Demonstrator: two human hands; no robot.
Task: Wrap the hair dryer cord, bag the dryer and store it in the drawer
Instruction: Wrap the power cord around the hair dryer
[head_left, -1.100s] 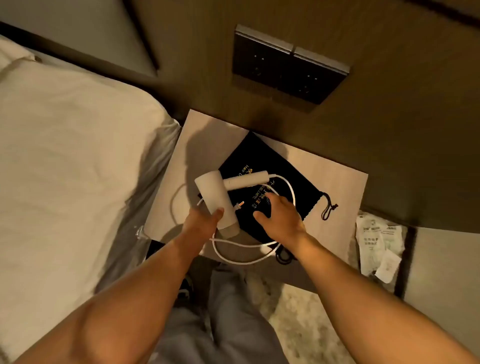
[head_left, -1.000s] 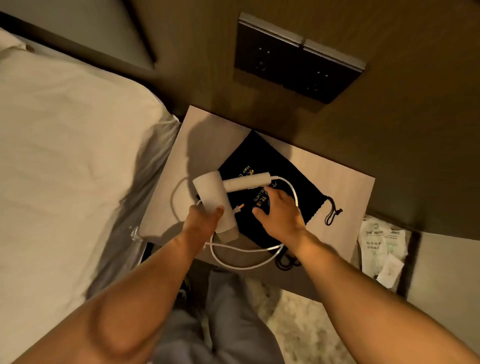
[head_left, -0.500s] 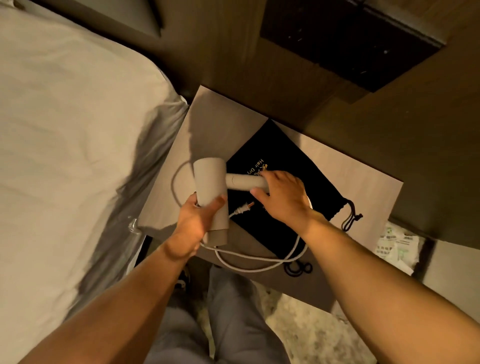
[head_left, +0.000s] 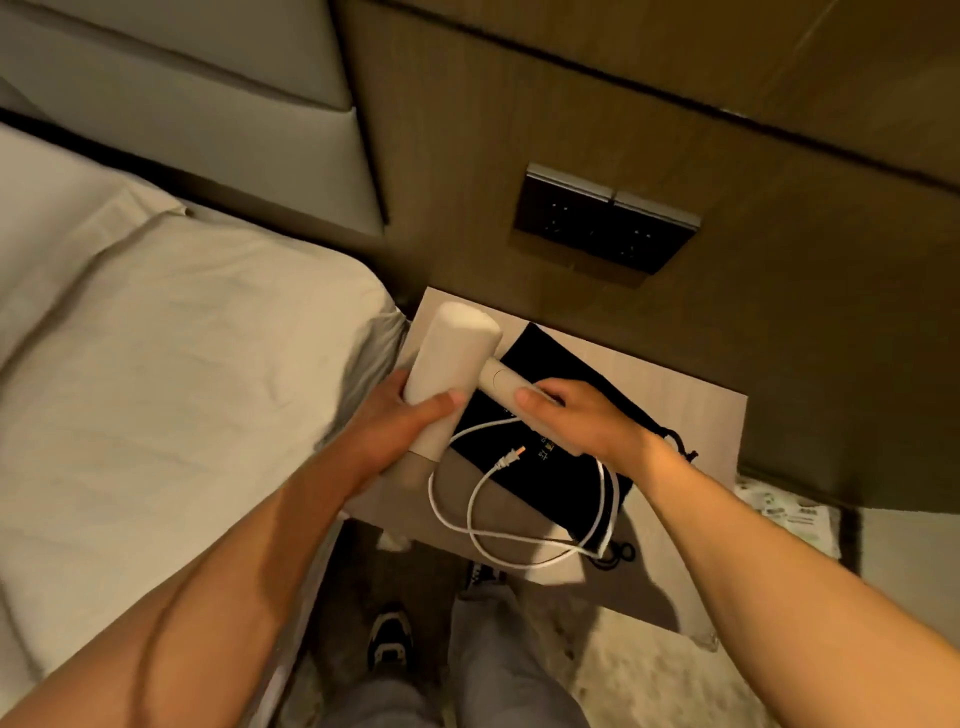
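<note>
A white hair dryer (head_left: 452, 358) is lifted above the nightstand (head_left: 691, 400). My left hand (head_left: 400, 426) grips its barrel from below. My right hand (head_left: 576, 421) is closed around its handle. The white cord (head_left: 498, 540) hangs down from the handle in loose loops over the nightstand's front edge, and its plug (head_left: 511, 457) dangles free between my hands. A black drawstring bag (head_left: 566, 467) lies flat on the nightstand under the dryer, its drawstrings (head_left: 680, 447) trailing to the right. No drawer is in view.
A bed with white sheets (head_left: 171, 395) stands close on the left. A wood wall panel with a dark socket plate (head_left: 602, 228) rises behind the nightstand. A printed packet (head_left: 784, 514) lies to the right. My legs and shoe (head_left: 389, 634) are below.
Both hands have raised the dryer off the nightstand and tilted it. My right hand went from the cord to the handle. The cord now dangles in loops.
</note>
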